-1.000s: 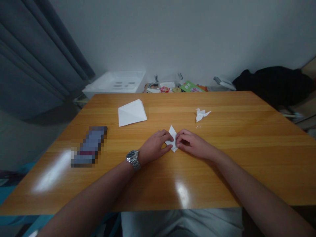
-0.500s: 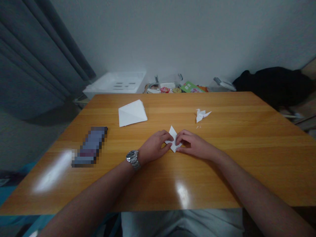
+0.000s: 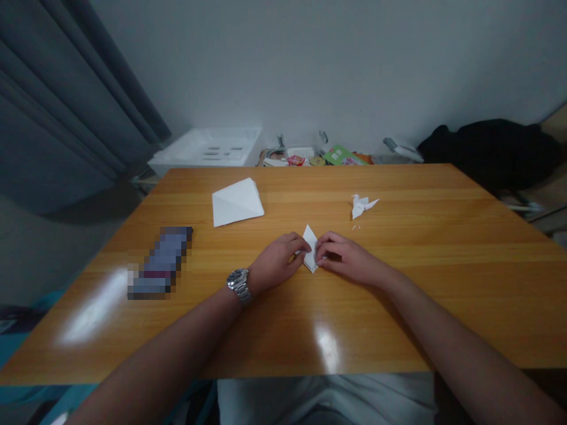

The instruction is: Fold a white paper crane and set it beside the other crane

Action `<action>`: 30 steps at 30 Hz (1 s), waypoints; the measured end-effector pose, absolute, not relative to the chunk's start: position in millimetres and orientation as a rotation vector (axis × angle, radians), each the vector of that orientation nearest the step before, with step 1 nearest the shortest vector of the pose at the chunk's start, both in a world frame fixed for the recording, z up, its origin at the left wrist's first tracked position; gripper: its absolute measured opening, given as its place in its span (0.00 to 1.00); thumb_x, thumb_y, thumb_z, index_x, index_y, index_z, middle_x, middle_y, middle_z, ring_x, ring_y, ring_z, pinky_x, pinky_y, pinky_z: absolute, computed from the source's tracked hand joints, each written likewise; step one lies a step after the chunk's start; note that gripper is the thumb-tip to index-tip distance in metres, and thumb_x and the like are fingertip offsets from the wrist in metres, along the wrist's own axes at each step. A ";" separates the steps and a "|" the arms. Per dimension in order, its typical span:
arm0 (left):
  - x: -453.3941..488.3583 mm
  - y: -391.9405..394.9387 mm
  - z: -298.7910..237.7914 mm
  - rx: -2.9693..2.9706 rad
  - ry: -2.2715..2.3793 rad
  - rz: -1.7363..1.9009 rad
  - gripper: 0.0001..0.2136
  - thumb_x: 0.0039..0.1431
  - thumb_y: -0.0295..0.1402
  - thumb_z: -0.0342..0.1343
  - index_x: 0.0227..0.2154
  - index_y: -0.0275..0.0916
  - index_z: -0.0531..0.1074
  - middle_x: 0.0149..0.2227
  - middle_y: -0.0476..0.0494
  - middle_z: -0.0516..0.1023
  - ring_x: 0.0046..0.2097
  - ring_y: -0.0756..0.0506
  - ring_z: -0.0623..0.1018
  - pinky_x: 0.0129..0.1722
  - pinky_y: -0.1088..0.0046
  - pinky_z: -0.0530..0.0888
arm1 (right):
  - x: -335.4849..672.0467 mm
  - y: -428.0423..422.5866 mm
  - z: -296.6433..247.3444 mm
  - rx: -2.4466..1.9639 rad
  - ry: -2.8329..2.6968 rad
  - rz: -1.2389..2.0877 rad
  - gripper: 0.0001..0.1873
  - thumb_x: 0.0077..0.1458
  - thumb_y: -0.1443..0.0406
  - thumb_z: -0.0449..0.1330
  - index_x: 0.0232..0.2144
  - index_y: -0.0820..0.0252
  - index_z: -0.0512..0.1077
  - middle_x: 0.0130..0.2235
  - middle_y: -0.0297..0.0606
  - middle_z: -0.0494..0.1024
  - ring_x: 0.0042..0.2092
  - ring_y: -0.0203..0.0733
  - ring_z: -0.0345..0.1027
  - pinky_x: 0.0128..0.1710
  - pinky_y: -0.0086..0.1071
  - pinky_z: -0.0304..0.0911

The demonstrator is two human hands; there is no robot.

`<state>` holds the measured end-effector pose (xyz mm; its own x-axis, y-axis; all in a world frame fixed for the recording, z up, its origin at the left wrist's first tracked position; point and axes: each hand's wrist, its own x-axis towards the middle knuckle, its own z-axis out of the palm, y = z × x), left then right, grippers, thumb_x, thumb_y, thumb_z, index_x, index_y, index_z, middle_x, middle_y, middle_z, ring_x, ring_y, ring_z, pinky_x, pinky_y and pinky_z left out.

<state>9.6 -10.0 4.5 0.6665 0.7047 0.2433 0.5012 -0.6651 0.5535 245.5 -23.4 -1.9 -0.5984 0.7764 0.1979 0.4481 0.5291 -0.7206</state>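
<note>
A small folded piece of white paper (image 3: 311,251) lies on the wooden table between my hands, its pointed tip facing away from me. My left hand (image 3: 281,258), with a metal watch (image 3: 239,284) on the wrist, grips the paper's left side with bent fingers. On the right edge, my right hand (image 3: 343,255) pinches the paper between thumb and fingers. Beyond the right hand stands a folded white paper crane (image 3: 362,206), with tiny paper scraps in front of it. Farther left rests a stack of white paper sheets (image 3: 238,203).
A pixelated phone-like object (image 3: 163,262) lies at the left of the table (image 3: 398,330). Behind the far edge are a white plastic tray (image 3: 208,147), a green booklet (image 3: 343,156) and small packets. A black cloth-like heap (image 3: 491,150) sits at the far right.
The paper's right corner has folded inward, so the piece looks narrower. My left thumb has moved slightly up onto it. Both hands stay in nearly the same place.
</note>
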 end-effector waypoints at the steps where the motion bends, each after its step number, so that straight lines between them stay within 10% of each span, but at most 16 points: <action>1: 9.6 -10.0 4.8 2.430 0.937 0.622 0.09 0.69 0.31 0.49 0.42 0.39 0.74 0.44 0.42 0.75 0.47 0.44 0.75 0.50 0.65 0.72 | 244.9 -23.3 -1.3 -0.997 -2.271 0.849 0.03 0.63 0.67 0.60 0.35 0.57 0.74 0.43 0.40 0.72 0.46 0.43 0.68 0.49 0.38 0.65; 12: 10.1 -13.3 7.7 2.527 1.031 0.605 0.20 0.62 0.49 0.59 0.48 0.38 0.74 0.46 0.39 0.75 0.47 0.41 0.75 0.50 0.63 0.73 | 245.1 -23.0 -2.3 -1.070 -2.222 0.822 0.06 0.67 0.61 0.55 0.37 0.56 0.69 0.41 0.40 0.75 0.43 0.44 0.68 0.46 0.37 0.63; 30: 9.2 -9.4 5.4 2.638 1.173 0.450 0.12 0.67 0.40 0.55 0.45 0.39 0.76 0.44 0.42 0.75 0.46 0.43 0.75 0.47 0.67 0.73 | 242.2 -22.4 -7.2 -1.053 -2.292 0.601 0.11 0.60 0.66 0.63 0.46 0.58 0.76 0.46 0.44 0.73 0.48 0.46 0.68 0.50 0.39 0.65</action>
<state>9.2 -9.4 5.4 0.6350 0.7495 0.1873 0.6825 -0.6578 0.3186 242.2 -22.4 -7.2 -0.5477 0.7861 0.2865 0.5445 0.5948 -0.5914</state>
